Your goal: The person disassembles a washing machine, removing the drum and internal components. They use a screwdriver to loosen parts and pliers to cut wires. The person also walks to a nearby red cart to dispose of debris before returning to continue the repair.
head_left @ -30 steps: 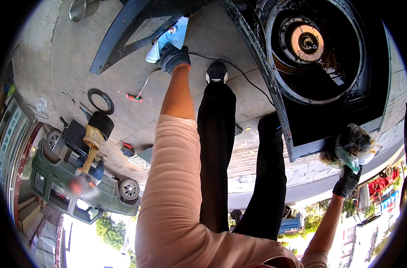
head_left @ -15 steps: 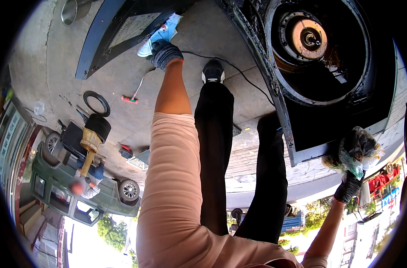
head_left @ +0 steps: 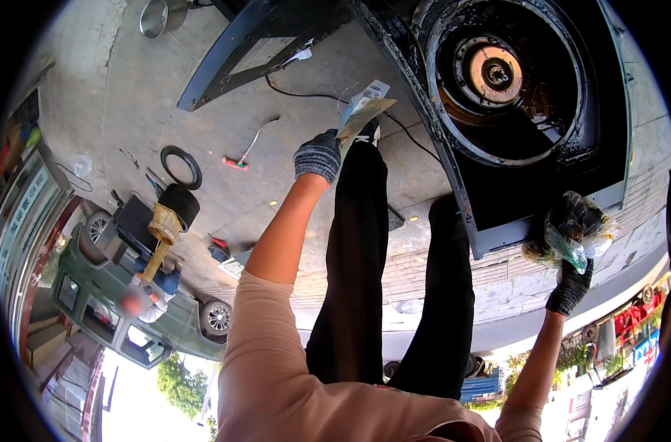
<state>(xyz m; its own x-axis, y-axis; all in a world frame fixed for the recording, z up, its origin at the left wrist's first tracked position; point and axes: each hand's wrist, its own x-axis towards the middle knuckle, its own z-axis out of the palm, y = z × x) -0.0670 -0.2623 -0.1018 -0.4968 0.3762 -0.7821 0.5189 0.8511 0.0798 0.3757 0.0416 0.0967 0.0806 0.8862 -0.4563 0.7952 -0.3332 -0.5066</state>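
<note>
My left hand (head_left: 318, 156), in a grey knit glove, is closed on a few thin printed sheets (head_left: 363, 110). They are pale blue, white and brownish, fanned out above my left shoe (head_left: 368, 131). My right hand (head_left: 570, 287), gloved too, grips a crumpled clear plastic bag (head_left: 571, 232) with dark stuff inside, at the near right corner of a black metal housing (head_left: 508, 241). Dark greasy grime coats the housing's round opening, and a copper-coloured disc (head_left: 496, 74) sits at its centre. What fills the bag I cannot make out.
A dark curved panel (head_left: 228, 62) stands at the upper left. On the concrete floor lie a red-headed tool (head_left: 236, 163), a black ring (head_left: 181, 168) and a cable (head_left: 306, 94). A metal pot (head_left: 155, 18) is far left. Another person (head_left: 152, 298) is by a green vehicle (head_left: 103, 320).
My left hand has drawn the sheets away from the dark panel, toward me and to the right, over my left shoe. My right hand still holds the plastic bag beside the housing.
</note>
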